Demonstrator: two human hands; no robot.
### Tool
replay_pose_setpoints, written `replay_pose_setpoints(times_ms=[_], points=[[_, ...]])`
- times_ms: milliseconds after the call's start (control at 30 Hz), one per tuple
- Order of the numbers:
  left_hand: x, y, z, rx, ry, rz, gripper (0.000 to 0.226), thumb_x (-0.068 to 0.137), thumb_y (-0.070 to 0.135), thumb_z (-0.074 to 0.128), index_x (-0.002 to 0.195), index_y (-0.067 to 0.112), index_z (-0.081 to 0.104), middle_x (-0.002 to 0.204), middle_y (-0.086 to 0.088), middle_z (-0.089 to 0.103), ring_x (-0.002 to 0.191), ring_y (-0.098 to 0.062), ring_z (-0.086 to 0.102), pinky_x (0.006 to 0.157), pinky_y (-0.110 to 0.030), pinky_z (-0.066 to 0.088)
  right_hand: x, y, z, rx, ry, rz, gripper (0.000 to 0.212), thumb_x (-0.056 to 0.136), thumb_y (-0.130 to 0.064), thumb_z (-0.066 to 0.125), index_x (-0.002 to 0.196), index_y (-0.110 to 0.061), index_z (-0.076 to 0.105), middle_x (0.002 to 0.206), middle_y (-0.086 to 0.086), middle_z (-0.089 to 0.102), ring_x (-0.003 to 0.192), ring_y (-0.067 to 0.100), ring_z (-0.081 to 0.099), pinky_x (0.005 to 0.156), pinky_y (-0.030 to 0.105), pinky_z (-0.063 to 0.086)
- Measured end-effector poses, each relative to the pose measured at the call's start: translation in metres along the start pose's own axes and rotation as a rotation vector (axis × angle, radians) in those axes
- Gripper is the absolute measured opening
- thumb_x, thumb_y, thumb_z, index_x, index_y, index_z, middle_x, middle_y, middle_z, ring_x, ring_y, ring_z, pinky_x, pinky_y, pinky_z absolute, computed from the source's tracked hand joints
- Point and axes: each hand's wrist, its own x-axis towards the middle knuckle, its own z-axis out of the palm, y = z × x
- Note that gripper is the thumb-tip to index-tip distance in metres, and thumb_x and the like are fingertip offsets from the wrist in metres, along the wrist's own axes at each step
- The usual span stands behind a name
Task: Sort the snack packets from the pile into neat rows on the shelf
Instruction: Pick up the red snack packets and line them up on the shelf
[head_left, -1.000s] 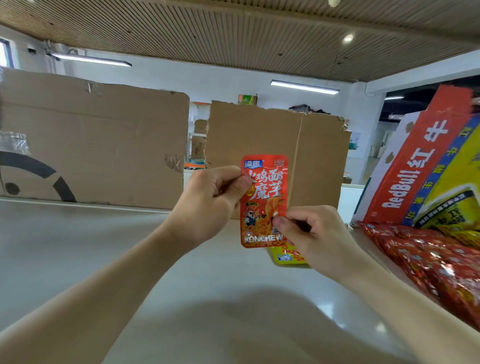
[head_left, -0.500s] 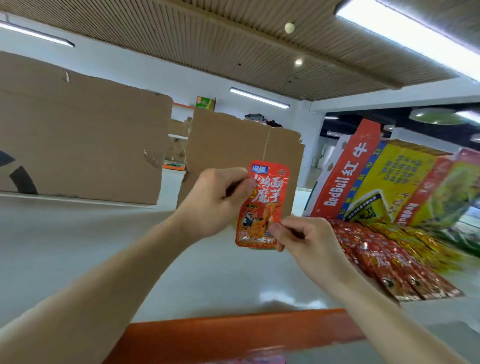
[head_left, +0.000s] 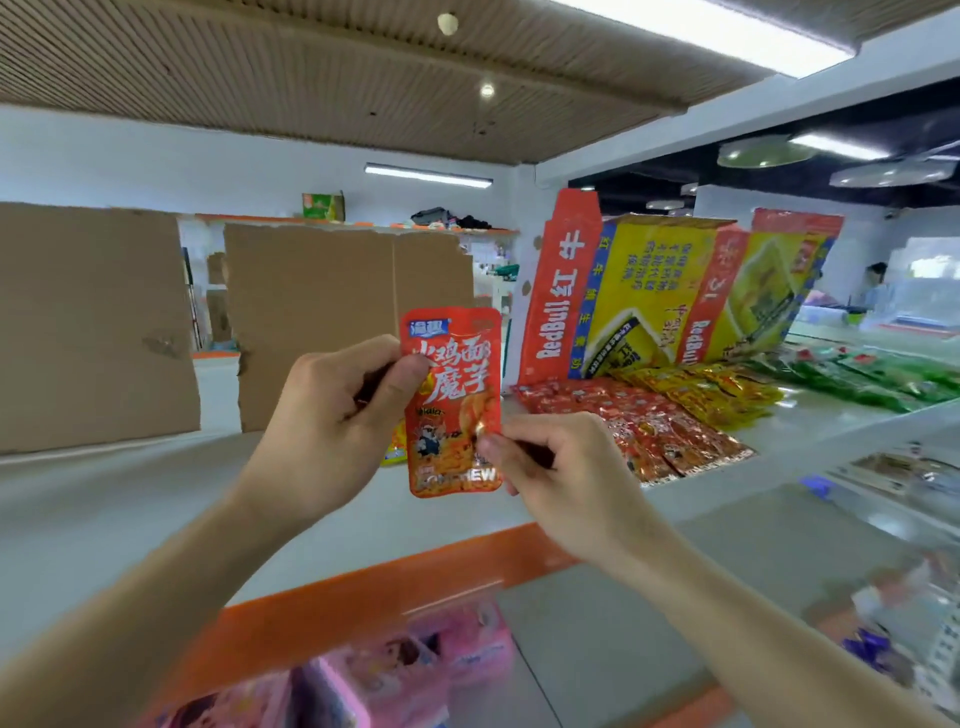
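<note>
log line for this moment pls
stage: packet held, not shelved | left hand: pinches red packet upper left | right hand: pinches its lower right | red row: on shelf, right

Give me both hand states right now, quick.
Left hand: closed, pinching the upper left edge of the red snack packet, held upright.
Right hand: closed, pinching the same packet's lower right edge.

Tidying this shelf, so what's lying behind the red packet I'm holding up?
A yellow packet peeks out on the shelf behind the red packet; most of it is covered.
</note>
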Motion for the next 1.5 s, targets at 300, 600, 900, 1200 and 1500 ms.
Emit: replay_pose_setpoints(times_ms=[300,600,900,1200,1500], points=[[-0.014,0.053,0.088,0.010,0.044,-0.115,0.035,0.097,0.036,0.048,0.063,0.029,0.044,0.053,0.011,0.039,0.050,-0.005,0.030,0.047,-0.020,0.024,-0.058,0.034,-0.067,0.037,0.000,-0.026,0.036,0.095,-0.023,0.054,0.059,-0.018,0.052,0.051,0.000,0.046,0.047,0.018,0.041,0.046,0.032,0.031],[-0.033,0.095,0.184,-0.051,0.057,-0.239,0.040,0.096,0.046,0.050,0.073,0.014,0.050,0.065,-0.011,0.052,0.059,-0.033,0.045,0.050,-0.039,0.040,-0.110,0.079,-0.138,0.070,-0.047,-0.002,0.039,0.092,-0.028,0.057,0.056,-0.032,0.042,0.051,-0.008,0.034,0.048,0.005,0.030,0.047,0.019,0.021],[-0.030,0.132,0.246,-0.047,0.083,-0.316,0.038,0.091,0.034,0.051,0.080,-0.002,0.055,0.065,0.004,0.062,0.056,-0.004,0.053,0.049,-0.019,0.042,-0.138,0.115,-0.188,0.163,-0.142,0.048,0.035,0.092,-0.027,0.055,0.059,-0.020,0.045,0.050,-0.004,0.036,0.046,0.008,0.030,0.047,0.027,0.022],[-0.015,0.132,0.262,-0.095,0.085,-0.389,0.027,0.088,0.032,0.053,0.083,0.006,0.060,0.077,0.010,0.070,0.074,-0.006,0.068,0.055,-0.015,0.050,-0.133,0.133,-0.196,0.223,-0.130,0.062,0.037,0.092,-0.024,0.056,0.057,-0.021,0.044,0.050,-0.005,0.034,0.046,0.006,0.029,0.046,0.023,0.020],[0.008,0.108,0.259,-0.104,0.069,-0.338,0.028,0.089,0.033,0.052,0.071,0.011,0.052,0.064,0.012,0.062,0.060,0.000,0.058,0.050,-0.013,0.043,-0.110,0.140,-0.191,0.163,-0.088,0.079,0.035,0.090,-0.024,0.057,0.058,-0.016,0.045,0.052,-0.003,0.034,0.048,0.012,0.029,0.047,0.025,0.022]])
